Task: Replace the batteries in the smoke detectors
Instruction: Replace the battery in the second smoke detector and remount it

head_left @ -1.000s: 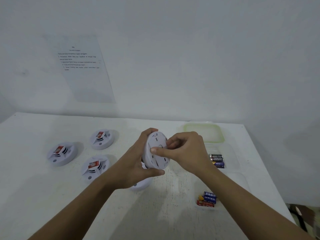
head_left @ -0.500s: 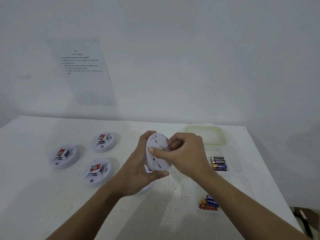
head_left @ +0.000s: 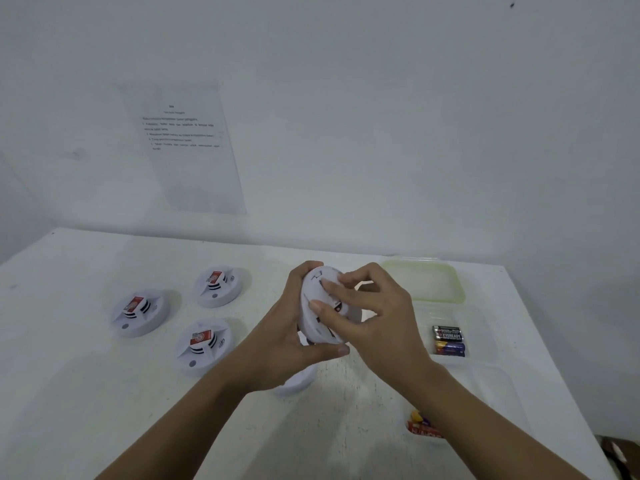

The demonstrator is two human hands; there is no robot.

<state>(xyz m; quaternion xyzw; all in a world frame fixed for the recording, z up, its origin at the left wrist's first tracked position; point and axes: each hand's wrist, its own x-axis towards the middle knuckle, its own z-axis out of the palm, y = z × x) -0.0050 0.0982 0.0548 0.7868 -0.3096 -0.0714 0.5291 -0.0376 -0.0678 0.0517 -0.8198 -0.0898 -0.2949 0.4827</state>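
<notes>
Ideally, the smoke detector [head_left: 313, 323], clamped in the left hand [head_left: 287, 344], is pried gently by the right hand's [head_left: 381, 317] pinching fingers [head_left: 346, 282].

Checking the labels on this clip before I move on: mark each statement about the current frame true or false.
1. The left hand grips the held detector. True.
2. Four detectors lie on the table to the left. False: three detectors lie on the table there.
3. The right hand rests flat on the table. False: the right hand is raised, with its fingers on the held detector.
4. Batteries lie in the clear container at right. True.
5. A printed sheet hangs on the wall. True.
</notes>
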